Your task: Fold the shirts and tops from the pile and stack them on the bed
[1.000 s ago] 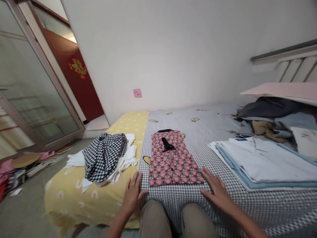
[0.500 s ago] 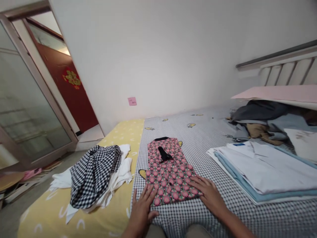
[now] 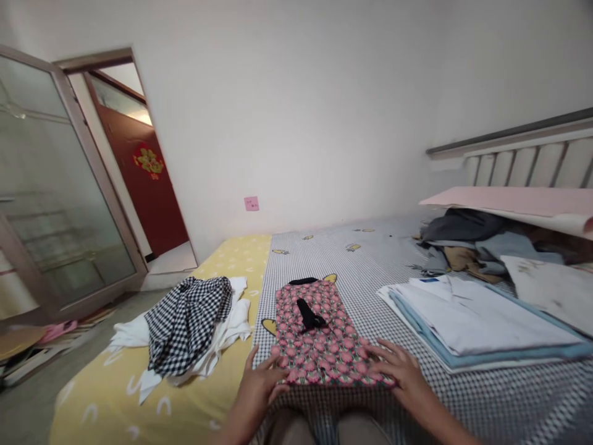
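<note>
A folded pink floral garment with a dark collar lies in front of me on the checked bedding. A black strip of cloth rests bunched on its upper part. My left hand holds its near left corner, fingers on top and thumb beneath. At the near right corner, my right hand grips the cloth the same way, with its thumb hidden. The near edge looks slightly raised from the bed.
To the left, a black-and-white checked garment lies crumpled over white cloth on yellow bedding. On the right is a stack of folded shirts. Behind it, dark clothes sit under a pink board.
My hands were lying flat on the floral garment; now their fingers close around its near corners, and the near edge has lifted a little. The view has tilted up slightly.
</note>
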Motion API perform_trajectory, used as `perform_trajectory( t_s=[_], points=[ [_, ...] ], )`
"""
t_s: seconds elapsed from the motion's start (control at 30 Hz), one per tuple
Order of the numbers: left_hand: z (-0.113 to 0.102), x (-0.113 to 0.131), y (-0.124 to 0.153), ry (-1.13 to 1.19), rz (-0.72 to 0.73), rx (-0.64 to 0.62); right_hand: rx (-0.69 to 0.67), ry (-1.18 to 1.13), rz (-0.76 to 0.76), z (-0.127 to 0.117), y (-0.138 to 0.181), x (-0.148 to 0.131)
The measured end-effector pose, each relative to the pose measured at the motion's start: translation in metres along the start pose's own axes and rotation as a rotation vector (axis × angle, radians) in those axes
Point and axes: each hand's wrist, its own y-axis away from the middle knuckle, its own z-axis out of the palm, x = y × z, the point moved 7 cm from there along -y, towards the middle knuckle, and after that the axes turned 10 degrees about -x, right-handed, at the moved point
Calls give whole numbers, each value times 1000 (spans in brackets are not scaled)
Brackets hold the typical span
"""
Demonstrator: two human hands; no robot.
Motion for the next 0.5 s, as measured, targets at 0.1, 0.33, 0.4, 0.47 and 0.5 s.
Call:
perform_trajectory(
  t_s=[0.1, 0.33, 0.4, 0.47, 0.5],
  points=[
    [2, 27, 51, 104, 142, -42, -71, -82, -44, -7, 50, -11],
    [-40, 61, 69, 763, -110, -128, -174, -734, 92, -25, 58, -35],
    [-43, 47, 45, 1090, -235, -80, -200, -1029, 181, -23, 31, -46],
    [-32, 27, 16, 1411, -332, -74, -207, -1262, 219, -19, -2, -55],
    [-25, 14, 1, 1530, -380, -66, -213, -1336, 231, -16, -20, -56]
  ],
)
